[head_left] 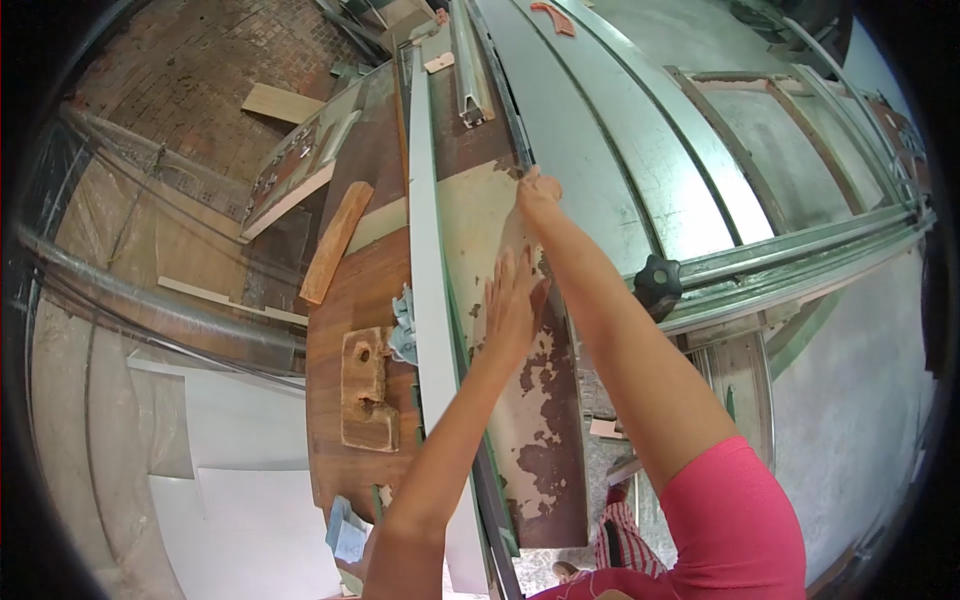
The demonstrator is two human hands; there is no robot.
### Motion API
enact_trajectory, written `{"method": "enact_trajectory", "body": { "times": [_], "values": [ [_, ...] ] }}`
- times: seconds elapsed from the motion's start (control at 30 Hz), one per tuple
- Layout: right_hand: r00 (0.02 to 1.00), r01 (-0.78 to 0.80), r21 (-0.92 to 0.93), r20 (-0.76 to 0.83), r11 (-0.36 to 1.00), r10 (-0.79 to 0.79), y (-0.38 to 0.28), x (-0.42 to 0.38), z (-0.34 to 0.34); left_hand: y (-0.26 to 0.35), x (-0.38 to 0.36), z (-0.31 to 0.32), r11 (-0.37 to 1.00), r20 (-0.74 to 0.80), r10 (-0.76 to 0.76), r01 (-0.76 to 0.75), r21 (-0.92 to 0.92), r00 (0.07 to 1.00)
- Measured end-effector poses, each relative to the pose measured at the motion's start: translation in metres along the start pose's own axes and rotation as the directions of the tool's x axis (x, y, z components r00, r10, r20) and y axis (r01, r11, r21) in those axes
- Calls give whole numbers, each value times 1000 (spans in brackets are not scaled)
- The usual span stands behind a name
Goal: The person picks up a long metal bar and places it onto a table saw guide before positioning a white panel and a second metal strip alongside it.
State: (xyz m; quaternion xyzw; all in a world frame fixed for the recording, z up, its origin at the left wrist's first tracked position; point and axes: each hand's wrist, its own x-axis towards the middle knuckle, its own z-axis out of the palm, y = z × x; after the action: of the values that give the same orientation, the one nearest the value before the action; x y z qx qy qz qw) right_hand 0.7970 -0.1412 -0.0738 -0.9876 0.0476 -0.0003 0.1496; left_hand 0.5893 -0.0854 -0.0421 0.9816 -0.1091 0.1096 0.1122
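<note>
My left hand (pixel 512 305) lies with fingers stretched out and flat on a worn panel (pixel 535 460), whose brown surface has peeled away in pale patches. Farther forward, my right hand (pixel 540 190) is closed at the panel's right edge, by the near end of a dark narrow strip (pixel 508 95). What its fingers grip is hidden. A long white strip (pixel 430 250) runs along the panel's left side. Beyond my hands, a metal channel profile (pixel 470 75) lies lengthwise.
The grey slotted metal table (pixel 590 130) at right carries an orange handle-shaped piece (pixel 553 18). A black knob (pixel 658 286) sits on its rail. At left are a notched wood block (pixel 368 390), a wooden strip (pixel 338 240) and a blue rag (pixel 404 325).
</note>
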Motion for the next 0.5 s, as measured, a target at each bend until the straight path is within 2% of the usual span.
{"method": "enact_trajectory", "body": {
  "times": [0.03,0.07,0.1,0.13,0.17,0.2,0.23,0.27,0.33,0.4,0.43,0.47,0.5],
  "values": [
    [1000,-20,87,21,996,19,2,-4,-4,7,-15,-11,985,-11,-33,31,-173,999],
    [1000,-11,81,11,997,11,8,-11,-7,13,-31,-22,938,-15,-67,58,-343,998],
    [988,151,116,-3,982,-151,15,-21,-11,18,-46,-31,936,-27,-71,57,-348,997],
    [951,308,146,-23,940,-308,19,-35,-19,24,-60,-41,869,41,-158,159,-468,987],
    [949,316,134,-34,939,-314,20,-50,-30,28,-74,-49,778,119,-229,255,-574,966],
    [954,297,210,-13,932,-301,21,-71,-46,31,-89,-56,775,103,-226,243,-583,969],
    [958,274,284,7,919,-288,24,-90,-61,34,-105,-62,685,172,-245,296,-666,954],
    [957,281,272,-11,920,-289,27,-112,-77,36,-123,-67,584,242,-248,344,-735,938],
    [934,251,330,165,910,-317,40,-155,-100,36,-163,-65,530,205,-192,277,-802,960],
    [934,312,372,48,874,-353,62,-209,-106,46,-204,-81,328,305,-232,370,-869,924],
    [933,317,374,40,871,-357,73,-242,-114,50,-226,-90,272,374,-209,421,-865,904],
    [932,319,374,40,871,-359,85,-277,-120,57,-248,-100,263,373,-194,414,-871,907],
    [933,295,377,85,878,-350,95,-316,-131,65,-271,-110,162,404,-196,436,-885,893]
  ]
}}
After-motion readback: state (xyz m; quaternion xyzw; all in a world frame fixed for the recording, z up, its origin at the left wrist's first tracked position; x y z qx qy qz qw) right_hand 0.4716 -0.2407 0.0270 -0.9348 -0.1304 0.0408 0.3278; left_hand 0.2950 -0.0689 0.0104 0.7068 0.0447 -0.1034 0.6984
